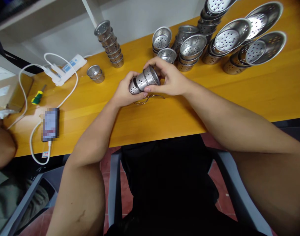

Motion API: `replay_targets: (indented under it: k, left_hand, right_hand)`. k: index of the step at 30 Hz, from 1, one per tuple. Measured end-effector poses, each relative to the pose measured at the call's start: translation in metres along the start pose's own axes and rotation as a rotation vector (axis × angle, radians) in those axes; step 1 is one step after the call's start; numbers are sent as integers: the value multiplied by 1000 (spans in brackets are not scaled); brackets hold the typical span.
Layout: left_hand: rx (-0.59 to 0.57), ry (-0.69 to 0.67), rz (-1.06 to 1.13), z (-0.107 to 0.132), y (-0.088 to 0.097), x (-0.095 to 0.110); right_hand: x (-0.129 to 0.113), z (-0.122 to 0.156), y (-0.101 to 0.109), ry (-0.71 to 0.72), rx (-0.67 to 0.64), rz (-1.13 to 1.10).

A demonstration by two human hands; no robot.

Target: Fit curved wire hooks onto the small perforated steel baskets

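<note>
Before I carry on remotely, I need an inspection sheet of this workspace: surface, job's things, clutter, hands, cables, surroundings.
Surface: wooden table, yellow-brown.
Job's things: held cups, metal, perforated, nested and tilted; cup stacks at the back right; tall stack and short stack further left; bent wire below the hands.
Clutter: screwdriver, phone and box, all at the left.
Hands: left hand on the cups' narrow end; right hand near the wide rim.
Cables: white, around the power strip; the phone's cable loops past the front edge.
Surroundings: wall behind; another person's arm at far left.
</note>
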State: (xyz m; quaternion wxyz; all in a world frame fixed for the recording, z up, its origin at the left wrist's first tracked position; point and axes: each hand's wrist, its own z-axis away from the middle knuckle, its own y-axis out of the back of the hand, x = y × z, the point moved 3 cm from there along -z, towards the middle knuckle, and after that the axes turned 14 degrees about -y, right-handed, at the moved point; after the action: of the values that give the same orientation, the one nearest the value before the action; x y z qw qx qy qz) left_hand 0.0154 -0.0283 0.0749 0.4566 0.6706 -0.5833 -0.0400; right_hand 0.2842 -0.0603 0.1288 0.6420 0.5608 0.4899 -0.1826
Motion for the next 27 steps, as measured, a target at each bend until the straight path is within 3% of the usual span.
replay_targets:
  k: [4,7,12,16,19,27]
  left_hand:
    - [5,-6,-46,-2,-3,0]
    - [30,-17,-103,-4,2,-10]
    - [219,90,-188,7,37,-59]
    - [322,212,-210,26,62,-109]
    - [355,267,-223,34,70,-130]
    - [380,303,-291,37,71,-118]
  right_hand:
    - [4,-3,-1,-36,4,73]
    - [4,-4,1,-64,97,137]
    - [5,-4,16,-123,268,240]
    - [15,-6,21,-115,169,308]
    - [18,-6,20,-91,47,369]
    - [2,5,24,-268,-119,856]
